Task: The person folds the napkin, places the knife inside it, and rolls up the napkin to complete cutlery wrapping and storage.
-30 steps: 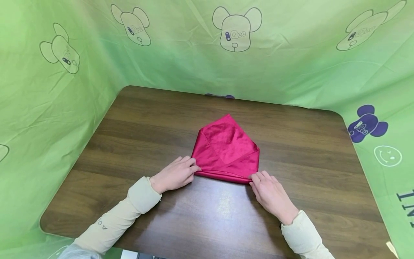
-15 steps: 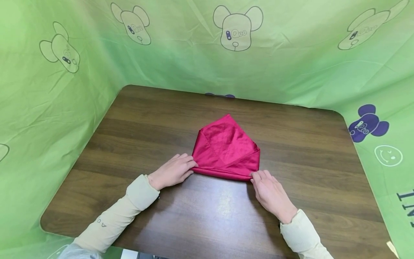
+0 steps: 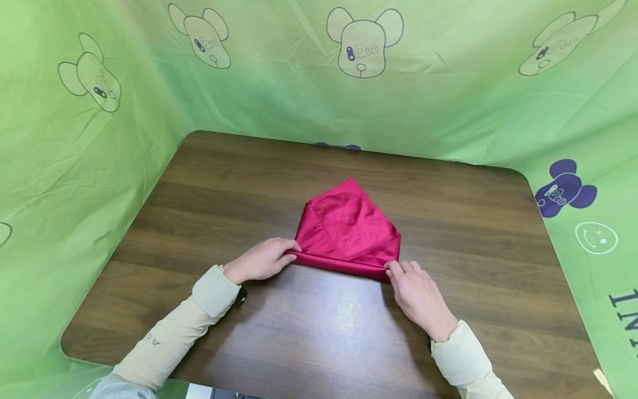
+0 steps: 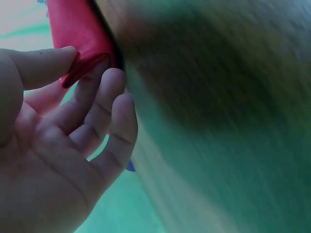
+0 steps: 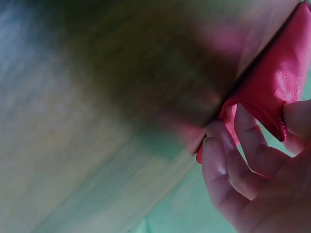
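Observation:
A shiny crimson satin cloth (image 3: pixel 349 221) lies folded on the table, its point facing the far side and its near edge rolled into a flat band. At the band's left end my left hand (image 3: pixel 262 259) pinches the fabric; in the left wrist view the thumb lies on top of the cloth (image 4: pixel 80 36) and the fingers curl beneath. My right hand (image 3: pixel 421 296) grips the band's right end. From the right wrist view, that thumb and the fingers hold the folded layers of the cloth (image 5: pixel 277 73) between them.
The brown wooden table (image 3: pixel 224 183) has rounded corners. Green printed drapes (image 3: pixel 279 88) hang close along its back and both sides. A small pale object (image 3: pixel 603 381) sits by the right front edge, and a white item (image 3: pixel 198 391) shows below the front edge.
The near edge has been rolled a little farther away from me, the left end rising most. My left hand has shifted slightly left and away; the right hand has barely moved.

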